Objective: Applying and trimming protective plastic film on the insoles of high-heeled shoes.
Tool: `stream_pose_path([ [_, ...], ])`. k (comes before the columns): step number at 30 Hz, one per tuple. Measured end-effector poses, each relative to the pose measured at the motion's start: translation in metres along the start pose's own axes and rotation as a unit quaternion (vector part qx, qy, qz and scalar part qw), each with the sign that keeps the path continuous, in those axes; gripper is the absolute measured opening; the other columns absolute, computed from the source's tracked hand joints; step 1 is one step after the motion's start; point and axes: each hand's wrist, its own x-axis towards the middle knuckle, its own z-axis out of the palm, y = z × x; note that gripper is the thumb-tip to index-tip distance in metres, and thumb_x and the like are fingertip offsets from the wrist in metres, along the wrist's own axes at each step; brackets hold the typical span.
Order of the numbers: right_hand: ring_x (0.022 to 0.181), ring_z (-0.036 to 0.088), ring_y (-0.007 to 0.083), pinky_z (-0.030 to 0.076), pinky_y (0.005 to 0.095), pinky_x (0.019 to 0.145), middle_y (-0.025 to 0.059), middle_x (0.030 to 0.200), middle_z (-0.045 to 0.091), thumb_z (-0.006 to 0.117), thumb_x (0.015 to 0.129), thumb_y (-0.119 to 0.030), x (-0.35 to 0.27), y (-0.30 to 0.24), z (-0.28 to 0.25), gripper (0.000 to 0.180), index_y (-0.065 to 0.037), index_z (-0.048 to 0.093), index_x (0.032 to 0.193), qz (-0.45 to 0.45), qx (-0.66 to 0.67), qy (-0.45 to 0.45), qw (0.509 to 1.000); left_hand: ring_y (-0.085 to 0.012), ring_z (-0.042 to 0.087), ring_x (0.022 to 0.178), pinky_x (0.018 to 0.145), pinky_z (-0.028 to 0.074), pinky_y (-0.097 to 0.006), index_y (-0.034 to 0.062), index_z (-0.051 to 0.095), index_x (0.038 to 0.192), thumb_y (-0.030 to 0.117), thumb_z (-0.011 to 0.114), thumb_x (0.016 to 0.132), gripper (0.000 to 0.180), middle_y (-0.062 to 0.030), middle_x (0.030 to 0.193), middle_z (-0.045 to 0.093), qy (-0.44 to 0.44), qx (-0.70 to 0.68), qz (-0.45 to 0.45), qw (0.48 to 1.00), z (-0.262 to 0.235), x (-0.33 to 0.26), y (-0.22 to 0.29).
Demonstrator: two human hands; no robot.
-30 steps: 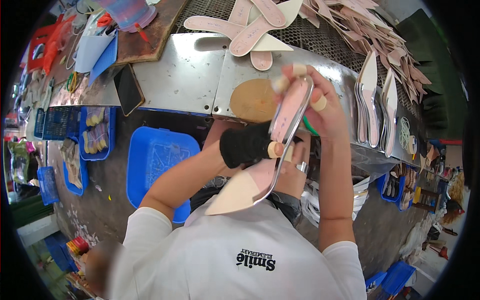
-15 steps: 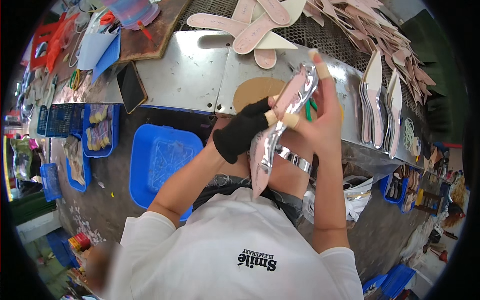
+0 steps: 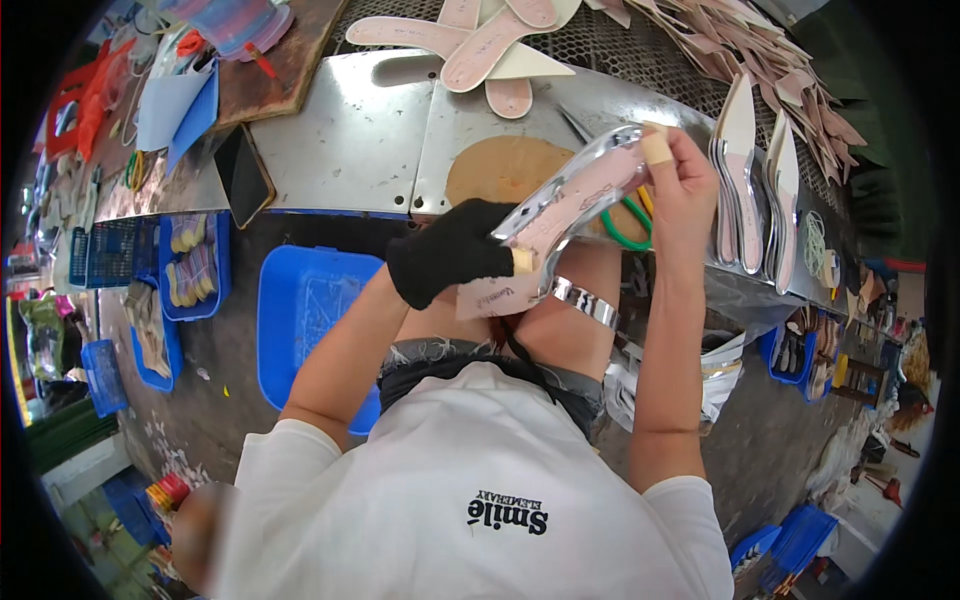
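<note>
A pink shoe insole (image 3: 578, 203) with shiny silver material wrapped along its edge is held between my hands above my lap. My left hand (image 3: 450, 252), in a black fingerless glove with a taped thumb, grips its lower left part. At its upper right end, my right hand (image 3: 685, 185), bare with tape on its fingers, pinches the silver edge. Behind the insole lie scissors with green handles (image 3: 628, 228), partly hidden. A silver strip (image 3: 585, 302) lies across my right thigh. Beyond my hands, a tan round pad (image 3: 500, 168) rests on the metal bench top (image 3: 345, 140).
Several pink insoles (image 3: 485, 52) lie crossed on mesh, beside a heap of pink pieces (image 3: 745, 50). Insole stacks (image 3: 738, 190) stand at the right. A phone (image 3: 245, 178) lies at the bench's left edge. Below is a blue bin (image 3: 310, 310); silver scraps (image 3: 715, 385) hang right of my legs.
The insole has turned from steep to slanting, its pink face now more toward me. My right hand has moved right to its upper end; my left hand has shifted left and slightly down.
</note>
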Motion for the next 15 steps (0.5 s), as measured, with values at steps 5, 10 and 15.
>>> stream_pose_path([
  [5,0.084,0.058,0.0103,0.048,0.0228,0.066,0.0087,0.102,0.060,0.067,0.084,-0.021,0.002,0.013,0.002,0.048,0.002,0.049,0.122,-0.016,-0.047,0.037,0.998,-0.0155,0.058,0.073,0.066,0.046,-0.030,0.0016,0.063,0.101,0.021,0.069,0.077,0.031,-0.0061,0.081,0.064,0.068,0.141,0.030,0.987,0.015,0.001,0.013],
  [10,0.097,0.055,0.0135,0.048,0.0262,0.066,0.0162,0.120,0.052,0.077,0.074,-0.024,-0.016,-0.018,0.049,0.086,0.001,0.028,0.140,-0.245,-0.478,0.075,0.840,-0.0312,0.057,0.066,0.062,0.046,-0.034,0.0010,0.063,0.089,0.026,0.071,0.076,0.029,-0.0151,0.079,0.061,0.178,0.400,0.197,0.877,0.025,0.005,0.011],
  [15,0.087,0.055,0.0148,0.045,0.0271,0.072,0.0102,0.106,0.057,0.081,0.064,-0.027,0.014,-0.025,0.017,0.086,0.002,0.040,0.134,0.052,-0.129,0.028,0.990,-0.0315,0.057,0.064,0.061,0.046,-0.033,0.0019,0.063,0.089,0.026,0.071,0.076,0.029,-0.0135,0.078,0.062,0.156,0.406,0.147,0.888,0.028,0.000,0.031],
])
